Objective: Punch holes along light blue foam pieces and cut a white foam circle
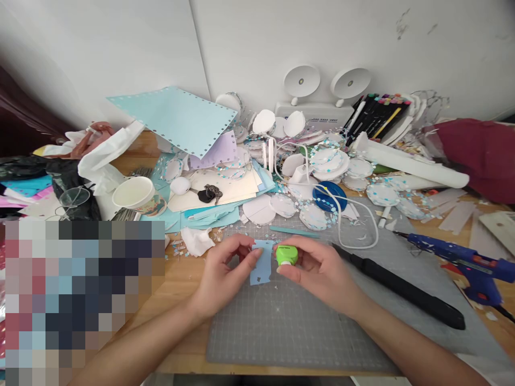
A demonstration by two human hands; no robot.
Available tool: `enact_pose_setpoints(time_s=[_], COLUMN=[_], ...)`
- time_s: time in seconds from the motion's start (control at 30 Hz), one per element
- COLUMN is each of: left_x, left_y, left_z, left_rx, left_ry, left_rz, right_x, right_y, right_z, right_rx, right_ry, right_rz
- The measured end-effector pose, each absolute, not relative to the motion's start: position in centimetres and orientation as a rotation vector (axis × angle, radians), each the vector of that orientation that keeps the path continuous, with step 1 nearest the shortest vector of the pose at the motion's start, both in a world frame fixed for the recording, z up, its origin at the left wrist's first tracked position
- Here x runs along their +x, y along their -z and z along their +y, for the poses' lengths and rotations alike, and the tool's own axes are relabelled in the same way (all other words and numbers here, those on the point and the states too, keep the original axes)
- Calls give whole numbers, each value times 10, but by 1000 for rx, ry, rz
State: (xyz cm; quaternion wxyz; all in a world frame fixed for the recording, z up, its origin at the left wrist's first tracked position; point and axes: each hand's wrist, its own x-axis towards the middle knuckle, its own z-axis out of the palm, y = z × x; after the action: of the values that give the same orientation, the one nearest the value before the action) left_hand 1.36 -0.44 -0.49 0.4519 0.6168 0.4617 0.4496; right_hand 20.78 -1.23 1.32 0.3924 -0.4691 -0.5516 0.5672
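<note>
While our left hand [225, 272] pinches the blue paper strip [263, 264] between thumb and fingers, our right hand [325, 271] grips the green punch [287, 254] just beside it. Both are over the grey mat [277, 327]; lining them up would call for steadiness.

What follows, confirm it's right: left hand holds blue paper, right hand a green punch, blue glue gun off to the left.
Wrong side: the head view shows the blue glue gun off to the right. The left hand does hold blue paper, the right hand a green punch.
</note>
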Motion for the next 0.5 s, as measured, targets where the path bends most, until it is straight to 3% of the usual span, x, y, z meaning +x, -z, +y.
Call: enact_pose_setpoints(time_s=[0.5], left_x=[14], left_y=[4], left_z=[-7], left_rx=[1548], left_ry=[-1069], left_rz=[1120], right_x=[210], right_y=[-12], right_z=[-15], right_rx=[-1202], right_ry=[-1264], right_rz=[-1572])
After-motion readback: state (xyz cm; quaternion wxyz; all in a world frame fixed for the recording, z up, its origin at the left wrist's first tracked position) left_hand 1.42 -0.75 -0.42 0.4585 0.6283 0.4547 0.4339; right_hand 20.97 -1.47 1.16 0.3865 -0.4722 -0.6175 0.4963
